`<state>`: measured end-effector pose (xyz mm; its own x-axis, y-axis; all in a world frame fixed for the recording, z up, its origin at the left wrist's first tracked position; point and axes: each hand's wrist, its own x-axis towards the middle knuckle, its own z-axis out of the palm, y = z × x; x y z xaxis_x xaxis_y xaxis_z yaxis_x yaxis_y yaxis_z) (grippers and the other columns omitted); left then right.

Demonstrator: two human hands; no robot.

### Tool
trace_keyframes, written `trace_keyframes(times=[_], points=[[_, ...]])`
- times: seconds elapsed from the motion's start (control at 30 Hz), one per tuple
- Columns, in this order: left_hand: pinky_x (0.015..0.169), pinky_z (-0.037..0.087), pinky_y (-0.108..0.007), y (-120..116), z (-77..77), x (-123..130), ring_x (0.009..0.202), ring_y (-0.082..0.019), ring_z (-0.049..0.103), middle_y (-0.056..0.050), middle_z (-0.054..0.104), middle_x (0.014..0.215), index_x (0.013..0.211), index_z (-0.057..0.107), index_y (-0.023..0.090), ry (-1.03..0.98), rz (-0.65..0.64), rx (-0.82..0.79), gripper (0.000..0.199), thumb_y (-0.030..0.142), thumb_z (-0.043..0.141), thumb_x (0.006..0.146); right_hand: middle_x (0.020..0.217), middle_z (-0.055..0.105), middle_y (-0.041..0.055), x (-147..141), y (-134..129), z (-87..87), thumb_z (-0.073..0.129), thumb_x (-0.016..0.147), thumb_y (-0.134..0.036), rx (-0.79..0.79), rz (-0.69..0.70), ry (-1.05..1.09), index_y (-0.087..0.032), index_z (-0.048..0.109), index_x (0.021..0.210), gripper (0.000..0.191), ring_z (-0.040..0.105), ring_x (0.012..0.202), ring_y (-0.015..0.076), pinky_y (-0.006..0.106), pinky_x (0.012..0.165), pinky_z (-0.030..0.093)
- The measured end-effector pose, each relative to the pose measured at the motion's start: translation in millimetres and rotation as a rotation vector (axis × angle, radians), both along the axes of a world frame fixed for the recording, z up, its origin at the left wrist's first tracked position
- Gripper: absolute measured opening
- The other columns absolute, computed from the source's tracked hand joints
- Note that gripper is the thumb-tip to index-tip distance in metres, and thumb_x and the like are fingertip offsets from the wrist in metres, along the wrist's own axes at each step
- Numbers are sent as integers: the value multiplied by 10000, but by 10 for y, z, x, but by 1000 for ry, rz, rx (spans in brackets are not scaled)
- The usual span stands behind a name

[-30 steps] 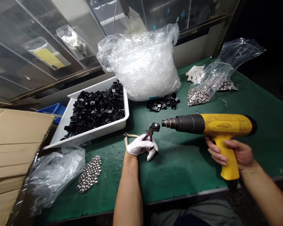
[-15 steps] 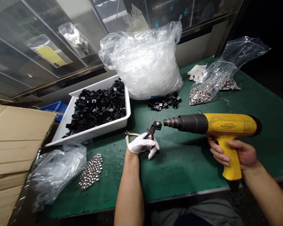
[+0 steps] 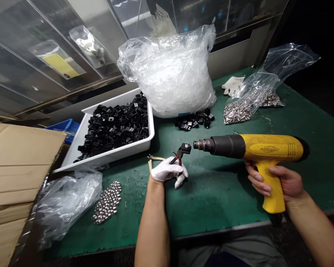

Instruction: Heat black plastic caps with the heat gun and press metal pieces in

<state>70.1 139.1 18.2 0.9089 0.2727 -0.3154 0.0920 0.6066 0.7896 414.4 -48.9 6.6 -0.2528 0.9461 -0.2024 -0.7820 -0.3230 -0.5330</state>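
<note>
My left hand (image 3: 168, 170), in a white glove, is closed round the handles of small pliers (image 3: 180, 155). Their jaws grip a black plastic part (image 3: 186, 148) with a shiny metal fitting (image 3: 187, 145) on top. My bare right hand (image 3: 285, 181) is wrapped round the grip of a yellow heat gun (image 3: 269, 148). The heat gun's stepped metal nozzle (image 3: 203, 144) points left at the black part, a small gap away. Behind my left wrist lies a tool with light-coloured handles (image 3: 150, 163).
A white tray (image 3: 151, 131) of black plastic parts stands back left. Silver metal pieces (image 3: 107, 203) lie on the green table near a plastic bag (image 3: 69, 204). A large clear bag (image 3: 172, 74) and bags of metal pieces (image 3: 236, 112) stand behind. A cardboard box (image 3: 13, 185) is at left.
</note>
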Motion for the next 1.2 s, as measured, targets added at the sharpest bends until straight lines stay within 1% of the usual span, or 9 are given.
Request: trace_keyframes(times=[0.4,0.83,1.2], points=[[433,476,-296,5,16,11,406,-210,608,-97,647,505,845,743,46,34,-12,10,349,385,730,764,809,537,44,-2,1,-9,589,819,-377,6,4,-1,-159,615,1178,421,436,510,107,234,420,412],[436,468,-300,6,11,6,411,-214,610,-95,646,510,852,735,45,35,-13,6,336,371,719,774,794,533,44,-9,5,23,592,813,-362,1,-7,-10,-150,616,1179,423,413,497,108,243,412,393],[434,467,-297,7,22,14,411,-210,606,-92,646,510,845,734,50,56,-17,13,351,390,729,763,795,528,39,-4,8,11,607,804,-370,1,-6,-18,-157,612,1173,426,418,498,110,245,414,400]])
